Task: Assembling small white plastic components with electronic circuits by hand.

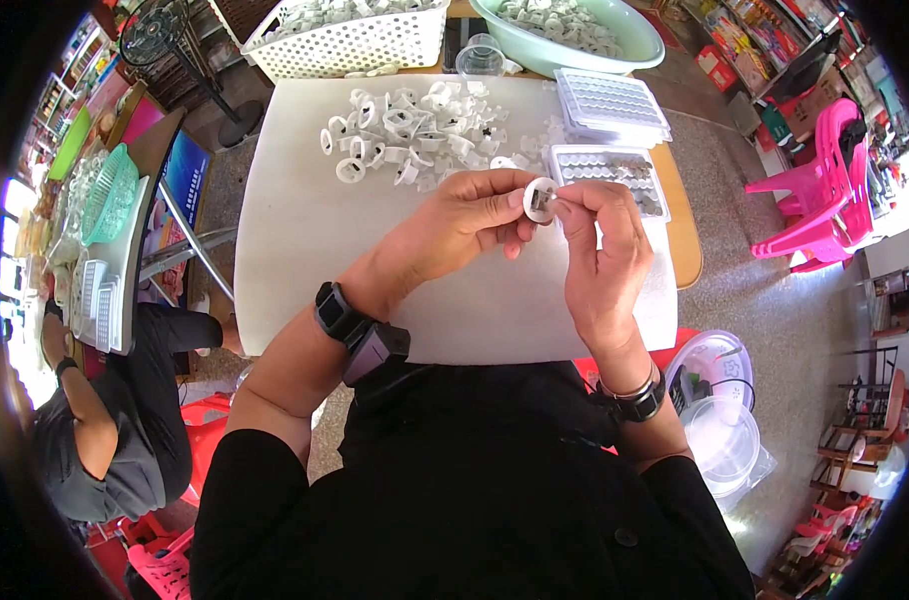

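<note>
L hand [465,215] pinches round white part [537,204] b/w thumb & fingers, over white table [305,225]; R hand [607,245], thumb & index nearly together at part's R edge, can't tell if gripping. Risk: small fingertip hold could slip, dropping it.

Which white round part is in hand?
The round white part pinched in the left hand, with the right hand at its edge; the others lie in the loose pile beyond.
</note>
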Demonstrator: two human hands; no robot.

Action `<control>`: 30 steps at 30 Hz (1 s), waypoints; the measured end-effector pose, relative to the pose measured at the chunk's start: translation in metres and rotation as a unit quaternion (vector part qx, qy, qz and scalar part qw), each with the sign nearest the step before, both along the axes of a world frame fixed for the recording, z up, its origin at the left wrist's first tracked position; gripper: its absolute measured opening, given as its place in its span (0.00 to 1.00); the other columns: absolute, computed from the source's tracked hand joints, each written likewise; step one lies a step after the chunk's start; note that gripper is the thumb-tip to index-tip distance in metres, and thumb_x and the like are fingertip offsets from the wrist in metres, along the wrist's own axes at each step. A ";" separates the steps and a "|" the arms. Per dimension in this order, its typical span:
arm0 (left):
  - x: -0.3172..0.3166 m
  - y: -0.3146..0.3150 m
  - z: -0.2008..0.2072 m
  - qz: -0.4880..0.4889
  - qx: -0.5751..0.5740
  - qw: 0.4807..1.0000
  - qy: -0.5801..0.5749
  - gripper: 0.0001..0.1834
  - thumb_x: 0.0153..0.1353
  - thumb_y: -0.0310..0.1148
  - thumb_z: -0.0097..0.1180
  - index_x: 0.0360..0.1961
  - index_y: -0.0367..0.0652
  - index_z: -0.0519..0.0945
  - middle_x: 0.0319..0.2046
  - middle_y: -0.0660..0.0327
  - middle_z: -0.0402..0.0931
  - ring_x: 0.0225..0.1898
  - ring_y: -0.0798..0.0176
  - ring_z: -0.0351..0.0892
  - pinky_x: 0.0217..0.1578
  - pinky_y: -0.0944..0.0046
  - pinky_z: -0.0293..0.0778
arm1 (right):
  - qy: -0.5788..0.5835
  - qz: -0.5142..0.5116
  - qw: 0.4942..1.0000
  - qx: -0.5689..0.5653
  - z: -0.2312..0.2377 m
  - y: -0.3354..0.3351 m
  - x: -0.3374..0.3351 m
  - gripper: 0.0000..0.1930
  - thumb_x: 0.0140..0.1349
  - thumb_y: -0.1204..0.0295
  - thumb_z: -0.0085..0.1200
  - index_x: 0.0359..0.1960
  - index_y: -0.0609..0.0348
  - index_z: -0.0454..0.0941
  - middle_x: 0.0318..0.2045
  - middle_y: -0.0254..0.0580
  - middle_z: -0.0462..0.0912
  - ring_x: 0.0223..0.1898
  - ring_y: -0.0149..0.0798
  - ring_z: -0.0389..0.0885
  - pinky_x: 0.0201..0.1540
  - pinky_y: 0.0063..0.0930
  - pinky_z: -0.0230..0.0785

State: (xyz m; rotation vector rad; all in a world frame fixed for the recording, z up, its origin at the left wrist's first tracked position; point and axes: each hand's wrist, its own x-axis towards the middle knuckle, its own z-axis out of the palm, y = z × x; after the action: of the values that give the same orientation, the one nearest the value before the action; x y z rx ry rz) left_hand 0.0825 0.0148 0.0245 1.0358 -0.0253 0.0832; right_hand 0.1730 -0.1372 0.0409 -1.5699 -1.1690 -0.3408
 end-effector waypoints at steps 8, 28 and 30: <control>0.000 0.001 0.001 -0.017 0.000 1.000 -0.005 0.18 0.69 0.35 0.48 0.54 0.34 0.72 0.38 0.63 0.75 0.36 0.71 0.73 0.35 0.69 0.72 | -0.010 -0.012 1.000 0.003 -0.005 0.000 -0.003 0.08 0.58 0.82 0.56 0.39 0.60 0.77 0.33 0.43 0.78 0.33 0.42 0.79 0.35 0.29 0.72; 0.000 -0.003 0.000 0.008 0.036 0.999 0.031 0.18 0.70 0.37 0.47 0.53 0.34 0.73 0.35 0.66 0.73 0.35 0.73 0.71 0.36 0.71 0.71 | -0.010 -0.022 1.000 -0.009 -0.010 0.006 0.002 0.06 0.57 0.82 0.55 0.36 0.60 0.78 0.32 0.43 0.77 0.31 0.44 0.79 0.33 0.31 0.72; -0.001 -0.001 -0.001 0.029 0.109 0.993 0.031 0.18 0.70 0.37 0.47 0.53 0.34 0.74 0.34 0.65 0.73 0.34 0.73 0.71 0.36 0.71 0.71 | 0.006 -0.009 1.000 -0.028 -0.006 0.005 0.004 0.06 0.57 0.82 0.55 0.36 0.61 0.78 0.31 0.43 0.77 0.30 0.44 0.79 0.32 0.31 0.72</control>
State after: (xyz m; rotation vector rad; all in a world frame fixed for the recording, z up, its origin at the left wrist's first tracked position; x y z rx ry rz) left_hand 0.0814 0.0135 0.0230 1.2570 0.0533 0.1014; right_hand 0.1769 -0.1319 0.0351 -1.6295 -1.1641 -0.3131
